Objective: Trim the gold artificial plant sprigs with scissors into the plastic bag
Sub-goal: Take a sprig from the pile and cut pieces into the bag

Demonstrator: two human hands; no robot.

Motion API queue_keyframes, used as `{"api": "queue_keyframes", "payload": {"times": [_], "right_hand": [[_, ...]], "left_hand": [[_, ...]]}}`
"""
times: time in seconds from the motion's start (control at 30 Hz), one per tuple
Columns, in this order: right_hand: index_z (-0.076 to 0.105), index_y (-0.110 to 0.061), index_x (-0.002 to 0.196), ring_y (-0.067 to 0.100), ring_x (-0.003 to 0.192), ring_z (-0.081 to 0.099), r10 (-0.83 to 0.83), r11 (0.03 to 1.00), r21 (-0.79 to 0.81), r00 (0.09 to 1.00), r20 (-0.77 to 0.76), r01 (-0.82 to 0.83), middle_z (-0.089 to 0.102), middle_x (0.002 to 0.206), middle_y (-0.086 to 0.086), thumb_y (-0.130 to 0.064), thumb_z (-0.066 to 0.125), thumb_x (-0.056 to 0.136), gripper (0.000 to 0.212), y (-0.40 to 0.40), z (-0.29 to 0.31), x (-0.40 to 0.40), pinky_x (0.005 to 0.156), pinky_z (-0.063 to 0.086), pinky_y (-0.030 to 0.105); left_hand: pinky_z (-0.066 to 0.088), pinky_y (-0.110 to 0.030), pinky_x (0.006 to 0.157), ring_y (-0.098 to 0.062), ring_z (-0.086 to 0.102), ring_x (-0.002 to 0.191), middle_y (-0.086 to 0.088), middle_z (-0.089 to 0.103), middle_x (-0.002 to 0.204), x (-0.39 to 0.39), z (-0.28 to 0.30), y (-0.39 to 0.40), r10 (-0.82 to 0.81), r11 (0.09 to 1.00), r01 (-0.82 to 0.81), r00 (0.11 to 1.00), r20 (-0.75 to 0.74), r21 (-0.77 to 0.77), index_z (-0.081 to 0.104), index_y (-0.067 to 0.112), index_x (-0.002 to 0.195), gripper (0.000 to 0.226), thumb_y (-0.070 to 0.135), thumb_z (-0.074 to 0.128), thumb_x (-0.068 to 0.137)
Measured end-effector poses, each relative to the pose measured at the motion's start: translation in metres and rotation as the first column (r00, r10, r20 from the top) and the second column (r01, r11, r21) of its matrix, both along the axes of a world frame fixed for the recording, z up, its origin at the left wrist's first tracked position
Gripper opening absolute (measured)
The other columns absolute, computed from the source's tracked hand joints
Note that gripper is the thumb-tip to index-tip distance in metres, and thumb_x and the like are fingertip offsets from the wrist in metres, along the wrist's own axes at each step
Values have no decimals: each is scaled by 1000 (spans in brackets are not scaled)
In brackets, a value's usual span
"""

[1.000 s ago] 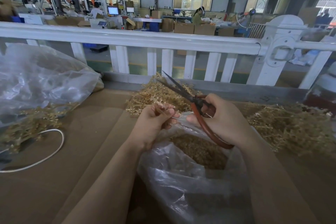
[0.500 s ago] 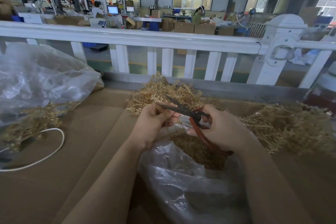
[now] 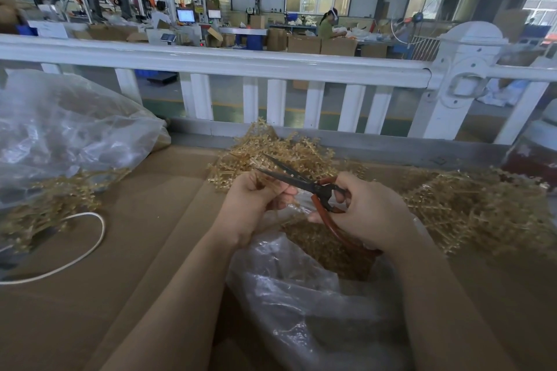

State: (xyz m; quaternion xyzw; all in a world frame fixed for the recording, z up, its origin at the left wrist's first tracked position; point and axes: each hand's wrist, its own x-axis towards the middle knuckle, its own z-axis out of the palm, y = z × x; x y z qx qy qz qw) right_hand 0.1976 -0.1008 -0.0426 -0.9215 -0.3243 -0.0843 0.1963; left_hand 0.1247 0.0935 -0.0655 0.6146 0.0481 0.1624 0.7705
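Head view: above the plastic bag [image 3: 301, 304], the left hand [image 3: 250, 205] pinches a gold sprig [image 3: 265, 179]; the right hand [image 3: 366, 214] grips the scissors [image 3: 304, 184], whose blades, raised a second ago, now gape level across that sprig.

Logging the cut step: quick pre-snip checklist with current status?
1. Right hand grips scissors: ok.
2. Blades open: ok, tips apart.
3. Left hand pinches sprig: ok.
4. Sprig between the blades: cannot tell, stem too thin.
5. Left fingers away from the blades: not ok, right beside them.
6. Plastic bag open below hands: ok, trimmings inside.
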Motion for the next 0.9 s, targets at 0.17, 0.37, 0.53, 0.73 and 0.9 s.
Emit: {"api": "queue_keyframes", "payload": {"times": [0.17,0.37,0.53,0.73,0.9], "right_hand": [[47,-33,82,2,62,56,2,1000,24,999,-33,-1,59,71,-14,-100,35,46,77,0,-4,2,52,38,23],[46,-32,79,2,59,57,7,999,53,1000,3,-7,60,69,-14,-102,31,46,79,-1,-11,5,51,41,23],[46,-33,79,2,61,57,14,998,64,1000,-13,-14,60,71,-14,-100,35,47,75,-1,-13,5,51,37,23],[50,-34,82,-2,65,56,9,996,86,1000,-9,-8,60,74,-18,-99,38,47,74,-3,-15,4,52,37,20],[51,-35,82,-1,66,56,-12,998,68,1000,-14,13,60,74,-19,-100,38,47,75,-3,-17,6,52,37,21]], "left_hand": [[56,-21,67,-9,64,66,-4,74,77,0,-1,1,-3,994,3,1000,8,108,68,-1,92,14,-4,54,96],[55,-24,69,-12,66,69,-6,75,81,1,-1,2,-10,994,11,1000,-10,113,65,-3,97,14,-5,51,97],[55,-25,71,-13,67,70,-8,75,81,0,-1,3,-11,995,12,1000,-14,96,68,0,93,17,-5,52,97],[56,-34,77,-15,67,68,-10,75,81,-3,2,0,-2,997,4,1000,-24,74,70,1,89,19,-6,54,95],[56,-35,79,-15,68,69,-11,75,81,-4,3,-1,-7,998,8,1000,-29,60,71,4,83,22,-5,55,95]]}}
